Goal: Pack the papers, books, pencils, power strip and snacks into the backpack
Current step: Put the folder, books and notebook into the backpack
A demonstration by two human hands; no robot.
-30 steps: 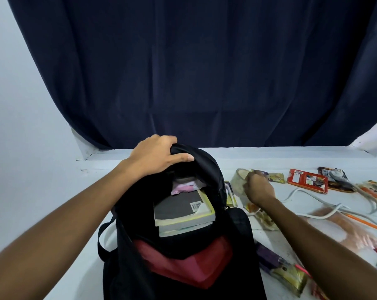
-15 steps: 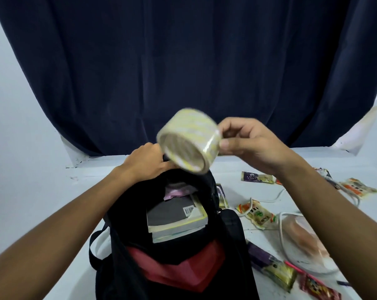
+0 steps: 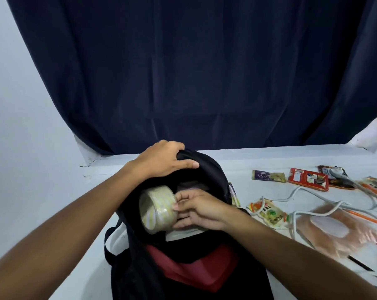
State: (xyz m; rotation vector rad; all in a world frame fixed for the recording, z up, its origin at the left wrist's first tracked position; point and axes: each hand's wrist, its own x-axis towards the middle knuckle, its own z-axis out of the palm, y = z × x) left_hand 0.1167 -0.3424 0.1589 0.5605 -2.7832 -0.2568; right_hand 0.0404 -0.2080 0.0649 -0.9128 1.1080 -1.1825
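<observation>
At the near middle of the white table [image 3: 53, 213], in the single head view, a black backpack [image 3: 207, 169] with a red front panel stands with its mouth agape. The left hand [image 3: 163, 161] is clamped over the top rim, holding the opening wide. The right hand [image 3: 196, 210] is closed around a roll of clear packing tape [image 3: 156, 210], pinched at its right-hand side, already within the mouth and above the books [image 3: 183, 233] standing inside. The roll's axis runs roughly from lower left to upper right, its open core facing lower left; it lies directly left of the right hand, which is the nearer 1. In my judgement, lowering it beside the books is what remains of this step.

Well to the right lie the things not yet packed: a white power strip cord [image 3: 300, 191] snaking across the table, an orange pencil [image 3: 365, 216], and several snack packets, among them a red packet [image 3: 307, 179] and a purple snack bar [image 3: 267, 176].
</observation>
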